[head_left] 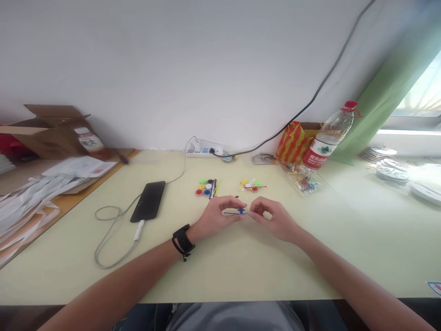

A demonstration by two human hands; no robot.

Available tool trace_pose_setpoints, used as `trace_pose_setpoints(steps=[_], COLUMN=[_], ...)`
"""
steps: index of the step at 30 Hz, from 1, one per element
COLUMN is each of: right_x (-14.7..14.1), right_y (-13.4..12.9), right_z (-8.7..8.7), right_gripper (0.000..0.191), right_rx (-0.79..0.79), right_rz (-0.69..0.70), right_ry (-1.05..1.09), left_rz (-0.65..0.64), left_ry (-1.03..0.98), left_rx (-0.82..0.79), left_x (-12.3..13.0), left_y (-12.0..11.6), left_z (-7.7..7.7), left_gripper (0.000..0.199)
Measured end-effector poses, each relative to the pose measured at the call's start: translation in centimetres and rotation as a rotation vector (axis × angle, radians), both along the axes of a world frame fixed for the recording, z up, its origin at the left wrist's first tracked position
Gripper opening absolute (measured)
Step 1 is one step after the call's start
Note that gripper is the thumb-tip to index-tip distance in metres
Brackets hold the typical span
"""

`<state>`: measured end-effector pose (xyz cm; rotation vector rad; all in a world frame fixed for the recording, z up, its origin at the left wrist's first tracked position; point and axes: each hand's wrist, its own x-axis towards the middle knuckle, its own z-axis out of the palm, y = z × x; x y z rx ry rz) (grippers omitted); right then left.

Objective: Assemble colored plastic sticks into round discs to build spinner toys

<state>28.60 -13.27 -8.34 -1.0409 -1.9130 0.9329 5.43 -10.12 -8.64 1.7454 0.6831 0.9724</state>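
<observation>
Between the fingertips of my two hands is a small blue plastic piece [241,210] with a thin blue stick [231,213] reaching to the left. My left hand [220,214], with a black watch on its wrist, pinches the blue piece between thumb and fingers. My right hand [272,218] has its thumb and forefinger closed at the stick's right end. Beyond my left hand lie round coloured pieces [206,186] and thin coloured sticks [214,187]. A second small pile of coloured parts [253,186] lies beyond my right hand.
A black phone [149,201] with a white cable lies at the left. A power strip [204,149] stands by the wall. At the right are a large water bottle [327,138], a striped bag [292,142], a plastic bag of parts [306,181] and stacked discs [392,171].
</observation>
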Motion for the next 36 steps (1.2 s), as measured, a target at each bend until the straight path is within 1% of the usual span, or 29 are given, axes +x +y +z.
trace_pose_setpoints(steps=[4, 8, 12, 16, 18, 20, 21, 23, 24, 26, 27, 28, 29, 32, 33, 34, 35, 36], right_x=[0.1, -0.1, 0.0, 0.2, 0.2, 0.2, 0.2, 0.4, 0.5, 0.9, 1.0, 1.0, 0.9, 0.5, 0.4, 0.3, 0.3, 0.5], right_y=[0.1, 0.1, 0.2, 0.4, 0.5, 0.6, 0.7, 0.8, 0.9, 0.8, 0.8, 0.7, 0.5, 0.0, -0.1, -0.1, -0.2, -0.1], right_z=[0.2, 0.4, 0.6, 0.7, 0.6, 0.3, 0.2, -0.2, -0.3, -0.3, -0.2, -0.2, -0.1, 0.0, 0.0, 0.1, 0.1, 0.2], right_gripper=[0.022, 0.024, 0.027, 0.026, 0.025, 0.027, 0.032, 0.044, 0.046, 0.035, 0.030, 0.028, 0.030, 0.048, 0.049, 0.043, 0.033, 0.032], right_rx=[-0.057, -0.097, -0.153, -0.201, -0.212, -0.211, -0.196, -0.129, -0.079, 0.025, 0.059, 0.075, 0.075, 0.024, 0.010, -0.005, -0.032, -0.072], right_rz=[0.016, 0.041, 0.053, 0.052, 0.053, 0.042, 0.019, -0.058, -0.101, -0.156, -0.157, -0.143, -0.119, -0.063, -0.067, -0.070, -0.056, -0.021], right_ry=[0.078, 0.139, 0.226, 0.306, 0.325, 0.328, 0.331, 0.323, 0.297, 0.203, 0.152, 0.111, 0.091, 0.129, 0.150, 0.162, 0.161, 0.149], left_rz=[-0.026, -0.059, -0.079, -0.176, -0.186, -0.161, -0.139, -0.087, -0.062, -0.029, -0.025, -0.024, -0.024, -0.017, -0.010, -0.003, 0.006, 0.018], left_ry=[0.002, -0.013, -0.067, -0.078, -0.094, -0.101, -0.098, -0.085, -0.080, -0.071, -0.067, -0.064, -0.061, -0.055, -0.055, -0.055, -0.057, -0.062], left_rx=[-0.010, -0.041, -0.063, -0.182, -0.223, -0.229, -0.227, -0.220, -0.216, -0.203, -0.196, -0.192, -0.188, -0.176, -0.170, -0.162, -0.155, -0.148], left_x=[-0.2, -0.2, 0.0, 0.2, 0.2, 0.3, 0.3, 0.3, 0.3, 0.3, 0.3, 0.3, 0.3, 0.3, 0.3, 0.3, 0.3, 0.3], left_y=[0.0, 0.0, -0.4, -0.8, -0.8, -0.6, -0.5, -0.3, -0.3, -0.2, -0.2, -0.3, -0.3, -0.4, -0.4, -0.3, -0.3, -0.2], left_z=[0.4, 0.4, 0.3, 0.3, 0.2, 0.0, -0.1, -0.3, -0.3, -0.3, -0.3, -0.2, -0.1, 0.0, 0.1, 0.1, 0.1, 0.1], left_gripper=[0.025, 0.025, 0.033, 0.034, 0.032, 0.032, 0.031, 0.031, 0.031, 0.031, 0.030, 0.030, 0.030, 0.029, 0.029, 0.029, 0.029, 0.029])
